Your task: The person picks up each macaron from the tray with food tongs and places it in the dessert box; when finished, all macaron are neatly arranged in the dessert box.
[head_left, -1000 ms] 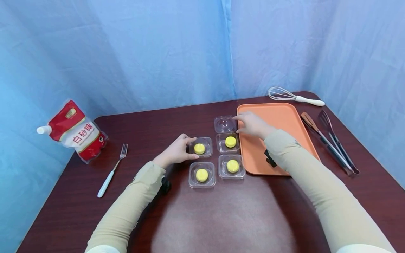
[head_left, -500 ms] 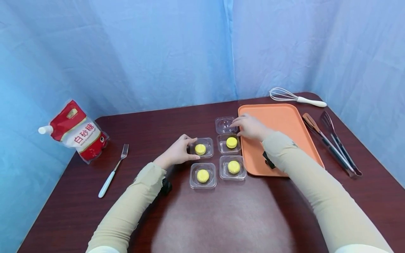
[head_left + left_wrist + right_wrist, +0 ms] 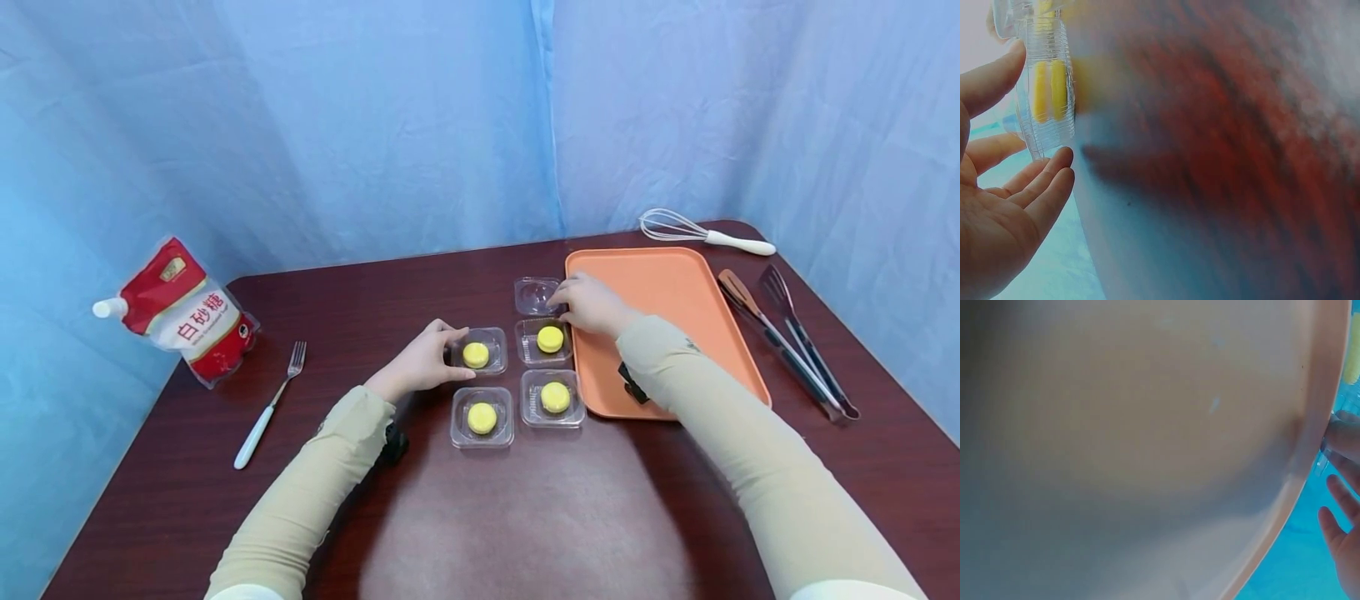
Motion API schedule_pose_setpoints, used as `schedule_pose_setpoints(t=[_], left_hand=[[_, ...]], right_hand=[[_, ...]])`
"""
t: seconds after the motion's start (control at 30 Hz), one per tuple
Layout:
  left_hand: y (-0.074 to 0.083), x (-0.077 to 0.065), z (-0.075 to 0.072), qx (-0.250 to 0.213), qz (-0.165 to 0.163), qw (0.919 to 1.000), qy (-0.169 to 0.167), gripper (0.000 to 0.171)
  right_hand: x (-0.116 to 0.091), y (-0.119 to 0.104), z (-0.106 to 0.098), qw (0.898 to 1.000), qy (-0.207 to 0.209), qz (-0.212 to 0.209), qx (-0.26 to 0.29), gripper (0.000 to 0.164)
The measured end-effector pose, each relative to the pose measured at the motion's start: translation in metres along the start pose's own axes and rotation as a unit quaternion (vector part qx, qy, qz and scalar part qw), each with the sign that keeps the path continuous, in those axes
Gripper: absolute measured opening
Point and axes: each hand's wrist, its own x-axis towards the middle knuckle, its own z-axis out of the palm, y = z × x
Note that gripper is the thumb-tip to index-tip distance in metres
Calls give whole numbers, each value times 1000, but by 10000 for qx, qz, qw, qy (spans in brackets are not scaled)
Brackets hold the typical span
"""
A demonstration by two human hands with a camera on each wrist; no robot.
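Several small clear plastic boxes stand together mid-table in the head view, each with a yellow macaron. My left hand (image 3: 426,358) holds the far-left box (image 3: 495,360) between thumb and fingers, around its macaron (image 3: 476,355). In the left wrist view that clear box (image 3: 1047,134) shows side-on beside my fingers. To its right is an open box (image 3: 528,354) with a macaron (image 3: 550,339) in it; its lid (image 3: 529,293) lies folded back. My right hand (image 3: 596,305) pinches the lid's right edge; in the right wrist view its fingertips (image 3: 1342,434) meet clear plastic.
An orange tray (image 3: 667,279) lies under my right forearm. Two more boxed macarons (image 3: 482,418) sit nearer me. A whisk (image 3: 738,242), tongs (image 3: 798,342), a fork (image 3: 258,429) and a red sugar pouch (image 3: 197,317) stand around the table's sides. A blue curtain hangs behind.
My right hand has moved slightly left, and its fingers have come together on the lid's edge. The left hand stays at its box.
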Motion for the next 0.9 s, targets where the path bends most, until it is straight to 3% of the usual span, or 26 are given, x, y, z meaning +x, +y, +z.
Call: schedule_pose_setpoints(t=[0.53,0.9], left_hand=[[-1,-1,2,-5,77,10000,7,73],[2,-4,3,489,125,9987,-45,74]], right_hand=[[2,0,2,9980,291,380,402,18],[0,-1,-8,9883,690,942,984,18]])
